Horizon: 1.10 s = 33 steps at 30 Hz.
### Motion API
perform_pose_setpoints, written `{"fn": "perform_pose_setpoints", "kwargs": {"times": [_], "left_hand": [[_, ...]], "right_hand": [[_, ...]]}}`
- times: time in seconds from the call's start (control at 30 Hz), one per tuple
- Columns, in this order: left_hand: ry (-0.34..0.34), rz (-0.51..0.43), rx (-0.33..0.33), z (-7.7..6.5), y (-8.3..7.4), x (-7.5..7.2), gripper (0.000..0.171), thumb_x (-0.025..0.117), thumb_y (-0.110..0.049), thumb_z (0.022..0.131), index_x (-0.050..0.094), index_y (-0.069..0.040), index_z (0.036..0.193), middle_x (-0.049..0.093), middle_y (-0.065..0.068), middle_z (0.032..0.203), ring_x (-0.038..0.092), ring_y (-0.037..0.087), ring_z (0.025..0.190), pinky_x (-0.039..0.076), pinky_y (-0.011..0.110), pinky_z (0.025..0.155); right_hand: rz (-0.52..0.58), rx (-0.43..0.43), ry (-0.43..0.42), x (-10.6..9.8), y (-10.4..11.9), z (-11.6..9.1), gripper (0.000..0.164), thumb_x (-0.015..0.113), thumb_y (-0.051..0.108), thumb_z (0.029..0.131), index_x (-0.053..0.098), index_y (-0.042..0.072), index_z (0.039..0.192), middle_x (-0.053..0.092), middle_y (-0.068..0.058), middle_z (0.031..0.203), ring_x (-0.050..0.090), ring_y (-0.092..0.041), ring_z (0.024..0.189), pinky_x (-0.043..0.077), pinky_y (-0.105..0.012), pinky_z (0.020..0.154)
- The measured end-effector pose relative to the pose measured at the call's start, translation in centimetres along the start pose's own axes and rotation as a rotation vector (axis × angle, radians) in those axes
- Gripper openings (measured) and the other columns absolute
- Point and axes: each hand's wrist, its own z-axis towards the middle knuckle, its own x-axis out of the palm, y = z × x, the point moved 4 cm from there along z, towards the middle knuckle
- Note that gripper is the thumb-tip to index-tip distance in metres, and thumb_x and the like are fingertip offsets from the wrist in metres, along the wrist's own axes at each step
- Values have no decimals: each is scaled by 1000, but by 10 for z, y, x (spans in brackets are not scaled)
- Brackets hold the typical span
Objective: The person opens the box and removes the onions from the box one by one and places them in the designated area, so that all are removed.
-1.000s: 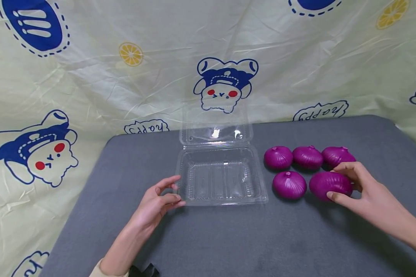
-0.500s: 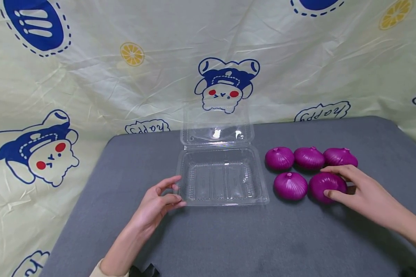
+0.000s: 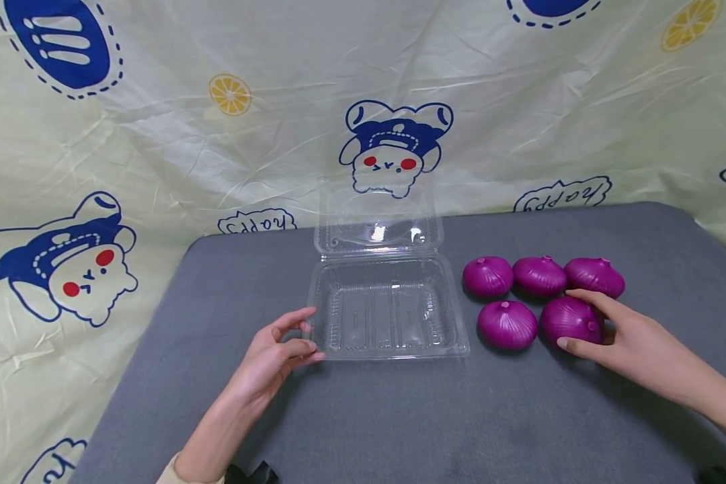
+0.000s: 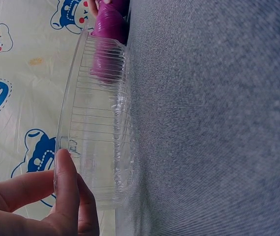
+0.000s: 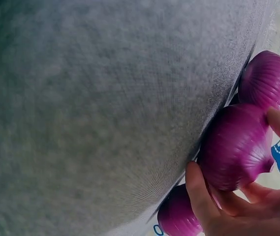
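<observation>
My right hand (image 3: pixel 632 336) grips a purple onion (image 3: pixel 567 317) on the table, thumb at its near side and fingers over the far side. Its stem end points toward the right and near side. Another purple onion (image 3: pixel 507 325) sits just left of it, and three more, such as this purple onion (image 3: pixel 487 276), form a row behind. With my left hand (image 3: pixel 276 353) I pinch the left front corner of a clear plastic clamshell container (image 3: pixel 393 354). In the left wrist view, thumb and fingers lie on either side of its rim (image 4: pixel 61 132).
The container's clear lid (image 3: pixel 378 235) stands raised at the back, against a patterned curtain (image 3: pixel 278 154). Grey cloth (image 3: pixel 399 423) covers the table. A black strap (image 3: pixel 254 472) shows near my left wrist.
The onion in my right hand has turned, so its stem end now shows, and it has shifted slightly left, closer to the neighbouring onion. My left hand stays at the container.
</observation>
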Motion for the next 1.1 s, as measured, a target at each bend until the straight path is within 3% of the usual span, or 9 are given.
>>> {"fn": "perform_pose_setpoints", "kwargs": {"times": [0.2, 0.3, 0.47, 0.6, 0.73, 0.93, 1.1], "left_hand": [[4, -2, 4, 0, 0, 0, 58, 53, 17, 86, 45, 2, 142, 40, 13, 109, 58, 20, 78, 58, 35, 84], [-2, 0, -2, 1, 1, 0, 59, 52, 18, 86, 46, 2, 142, 40, 14, 109, 59, 21, 78, 58, 35, 83], [-14, 3, -7, 2, 2, -2, 61, 52, 19, 85, 46, 0, 143, 41, 13, 109, 59, 22, 78, 58, 37, 83], [-11, 4, -1, 1, 2, -2, 61, 52, 18, 85, 46, 1, 143, 41, 13, 110, 59, 22, 78, 58, 37, 84], [-9, 4, 1, 1, 2, -2, 60, 52, 18, 85, 46, 1, 142, 41, 14, 110, 59, 22, 78, 58, 37, 83], [-2, 8, 10, 1, 1, 0, 58, 52, 18, 86, 46, 3, 142, 41, 15, 109, 60, 22, 78, 58, 36, 83], [-5, 2, 12, 0, 1, 1, 58, 52, 18, 85, 46, 2, 142, 40, 14, 109, 59, 21, 78, 58, 36, 84]], "right_hand": [[5, 18, 33, 4, -2, 0, 93, 76, 55, 78, 34, 3, 142, 49, -32, 125, 54, -46, 103, 54, -55, 74], [5, 3, 3, 3, -3, 1, 89, 77, 56, 77, 40, 3, 138, 50, -27, 124, 53, -41, 101, 53, -49, 72], [-23, -9, -29, 0, -2, 3, 85, 76, 56, 79, 47, 2, 139, 45, -25, 127, 48, -38, 101, 48, -48, 72], [15, -1, -4, -1, -2, 2, 82, 73, 52, 83, 44, 3, 143, 49, -25, 129, 55, -39, 102, 52, -43, 73], [54, 13, 25, -1, -3, 2, 80, 71, 50, 87, 40, 3, 145, 54, -26, 125, 60, -42, 103, 56, -45, 76], [60, 12, 62, 3, -4, 3, 85, 69, 50, 88, 33, 1, 148, 50, -32, 129, 55, -48, 109, 49, -63, 85], [57, 18, 89, 5, -6, 2, 95, 72, 53, 84, 27, 3, 152, 47, -33, 131, 58, -47, 105, 52, -60, 81]]}}
